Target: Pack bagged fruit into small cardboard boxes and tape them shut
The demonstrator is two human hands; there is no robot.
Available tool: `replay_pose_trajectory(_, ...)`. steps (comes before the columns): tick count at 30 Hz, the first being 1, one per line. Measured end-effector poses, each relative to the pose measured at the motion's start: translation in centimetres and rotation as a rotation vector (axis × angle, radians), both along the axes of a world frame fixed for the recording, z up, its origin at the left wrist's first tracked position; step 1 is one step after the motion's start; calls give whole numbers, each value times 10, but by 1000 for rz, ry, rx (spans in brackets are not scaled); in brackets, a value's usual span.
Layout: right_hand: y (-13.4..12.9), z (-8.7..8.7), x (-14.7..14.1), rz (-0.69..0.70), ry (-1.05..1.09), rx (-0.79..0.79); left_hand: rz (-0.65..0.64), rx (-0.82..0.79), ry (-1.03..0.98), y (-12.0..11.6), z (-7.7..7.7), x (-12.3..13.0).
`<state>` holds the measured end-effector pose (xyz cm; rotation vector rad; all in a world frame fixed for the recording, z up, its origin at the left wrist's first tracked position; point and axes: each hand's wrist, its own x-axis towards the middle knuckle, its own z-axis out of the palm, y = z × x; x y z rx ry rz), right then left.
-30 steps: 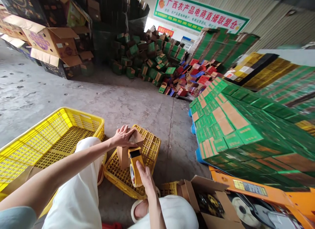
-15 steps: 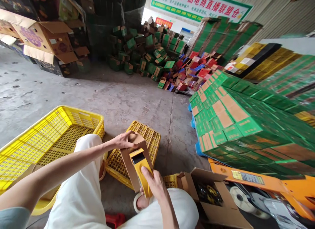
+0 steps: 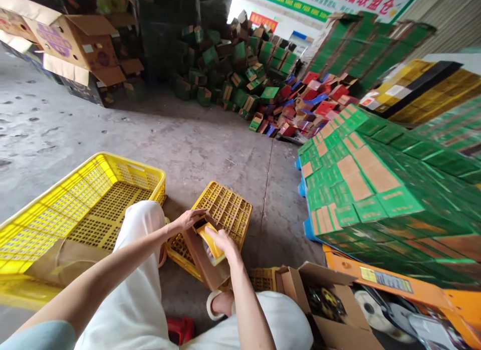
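My left hand (image 3: 191, 218) grips the far end of a small brown cardboard box (image 3: 198, 255), its fingers bent over the edge. The box leans at a slant over an upside-down yellow plastic crate (image 3: 232, 205) between my legs. In my right hand (image 3: 225, 243) is a yellow tape dispenser (image 3: 212, 241), wrapped from above. Its dark front end lies against the upper part of the box, close to my left fingers. The tape and the underside of the box are hidden.
At left stands a large yellow crate (image 3: 160, 177) with a flattened brown sheet (image 3: 56, 262) inside. An open carton (image 3: 340, 335) of dark and yellow items sits at right, beside an orange pallet jack (image 3: 379, 277). Stacked green boxes (image 3: 361, 189) rise beyond it.
My right hand has moved the tape dispenser along the box toward its far end, and its front now meets the box by my left hand. The whole view has shifted slightly.
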<state>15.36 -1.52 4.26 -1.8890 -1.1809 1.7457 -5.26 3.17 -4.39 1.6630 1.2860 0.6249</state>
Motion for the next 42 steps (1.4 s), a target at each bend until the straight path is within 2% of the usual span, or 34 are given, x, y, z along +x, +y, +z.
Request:
replay_pose_trajectory(5, -2, 2, 6, 121, -80, -51, -42, 100, -14, -23, -12, 0)
replay_pose_trajectory(11, -9, -3, 13, 138, -71, -31, -141, 124, 101, -21, -24, -4)
replay_pose_trajectory(14, -15, -4, 19, 136, -71, -27, -175, 133, 152, -25, -24, -4)
replay_pose_trajectory(18, -23, -2, 28, 145, -78, -30, -134, 108, 170, -30, -18, 1)
replay_pose_trajectory(22, -28, -1, 33, 133, -95, -39, -148, 118, 174, -33, -17, 6)
replay_pose_trajectory(27, -29, -1, 31, 120, -112, -33, -138, 157, 201, -34, -20, 6)
replay_pose_trajectory(31, -27, 0, 27, 134, -123, -20, -189, 189, 208, -38, -19, 2)
replay_pose_trajectory(38, -27, -1, 25, 130, -118, -12, -223, 281, 176, -59, -32, -9)
replay_pose_trajectory(42, -26, -1, 25, 128, -124, -23, -222, 298, 191, -62, -38, -9)
